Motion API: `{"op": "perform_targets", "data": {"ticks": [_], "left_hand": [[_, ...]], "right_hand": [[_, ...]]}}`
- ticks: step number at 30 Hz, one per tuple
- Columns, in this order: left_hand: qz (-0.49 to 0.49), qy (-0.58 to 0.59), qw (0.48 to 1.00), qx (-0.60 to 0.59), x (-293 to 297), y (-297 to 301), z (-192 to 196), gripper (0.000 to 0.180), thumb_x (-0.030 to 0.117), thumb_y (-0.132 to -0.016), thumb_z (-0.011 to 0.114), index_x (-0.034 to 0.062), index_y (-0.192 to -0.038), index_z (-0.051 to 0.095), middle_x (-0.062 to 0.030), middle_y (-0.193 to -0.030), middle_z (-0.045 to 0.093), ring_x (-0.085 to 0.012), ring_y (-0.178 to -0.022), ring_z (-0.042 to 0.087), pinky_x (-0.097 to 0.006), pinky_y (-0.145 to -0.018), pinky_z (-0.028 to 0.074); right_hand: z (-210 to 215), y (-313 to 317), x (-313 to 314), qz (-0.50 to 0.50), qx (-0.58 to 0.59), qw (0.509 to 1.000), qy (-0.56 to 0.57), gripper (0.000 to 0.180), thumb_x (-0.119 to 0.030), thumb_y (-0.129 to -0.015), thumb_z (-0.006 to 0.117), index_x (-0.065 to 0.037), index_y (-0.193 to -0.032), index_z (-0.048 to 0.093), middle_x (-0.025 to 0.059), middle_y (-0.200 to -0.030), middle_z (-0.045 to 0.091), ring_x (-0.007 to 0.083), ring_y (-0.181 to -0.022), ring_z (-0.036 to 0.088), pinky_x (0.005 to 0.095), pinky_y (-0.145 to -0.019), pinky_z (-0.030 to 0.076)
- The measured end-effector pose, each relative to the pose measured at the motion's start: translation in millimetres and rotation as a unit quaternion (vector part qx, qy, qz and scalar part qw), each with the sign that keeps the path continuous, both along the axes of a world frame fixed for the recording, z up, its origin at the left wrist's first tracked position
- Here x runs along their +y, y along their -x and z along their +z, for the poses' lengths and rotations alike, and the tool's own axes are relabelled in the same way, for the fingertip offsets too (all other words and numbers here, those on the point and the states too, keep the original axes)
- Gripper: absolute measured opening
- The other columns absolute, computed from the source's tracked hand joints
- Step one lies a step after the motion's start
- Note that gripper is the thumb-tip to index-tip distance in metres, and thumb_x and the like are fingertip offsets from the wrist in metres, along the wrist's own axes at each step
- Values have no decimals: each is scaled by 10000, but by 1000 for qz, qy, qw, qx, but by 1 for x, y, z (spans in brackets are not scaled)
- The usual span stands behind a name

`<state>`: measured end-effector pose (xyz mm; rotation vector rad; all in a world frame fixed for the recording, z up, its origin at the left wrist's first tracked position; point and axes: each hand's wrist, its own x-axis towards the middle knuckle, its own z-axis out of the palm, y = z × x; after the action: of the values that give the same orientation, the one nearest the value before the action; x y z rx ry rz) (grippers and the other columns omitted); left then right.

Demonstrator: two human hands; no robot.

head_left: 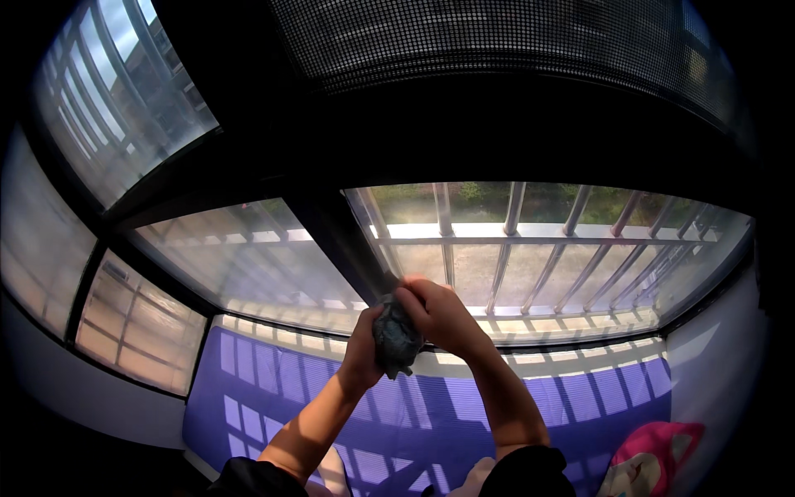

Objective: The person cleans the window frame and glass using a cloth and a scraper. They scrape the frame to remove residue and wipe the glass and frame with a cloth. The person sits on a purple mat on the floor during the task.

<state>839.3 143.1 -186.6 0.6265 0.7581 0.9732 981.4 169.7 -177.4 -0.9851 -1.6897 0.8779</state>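
Observation:
A crumpled dark grey-green cloth [397,338] is bunched between my two hands in front of the window. My left hand [363,346] grips its left side, thumb toward the top. My right hand [440,313] is closed over its upper right, fingers curled. A short end of the cloth hangs below the hands. Behind them a dark upright window frame [335,236] runs down between two glass panes; whether the hands touch it I cannot tell.
A purple ribbed mat [298,389] lies below along the window ledge, striped with shadows. Metal bars [505,248] stand outside the right pane [580,282]. A pink and beige fabric item [650,460] sits at lower right. A dark mesh screen [497,41] spans the top.

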Motion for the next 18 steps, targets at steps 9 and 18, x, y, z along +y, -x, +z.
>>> {"op": "perform_targets", "data": {"ticks": [9,18], "left_hand": [[73,-21,997,-29,1,-7,6,420,352,-927,212,84,-1068,504,-65,-920,592,-182,-821,590,-294,-711,490],[105,5,994,-32,11,-3,1,363,343,-927,288,92,-1078,503,-45,-953,589,-167,-874,584,-293,-759,479]], "right_hand": [[4,6,-2,-12,35,999,-4,183,-160,-866,493,9,-932,521,181,-717,585,326,-670,606,354,-595,451],[17,17,-3,-70,34,997,-19,180,-164,-863,489,-5,-941,524,194,-715,584,344,-694,607,357,-603,455]]}}
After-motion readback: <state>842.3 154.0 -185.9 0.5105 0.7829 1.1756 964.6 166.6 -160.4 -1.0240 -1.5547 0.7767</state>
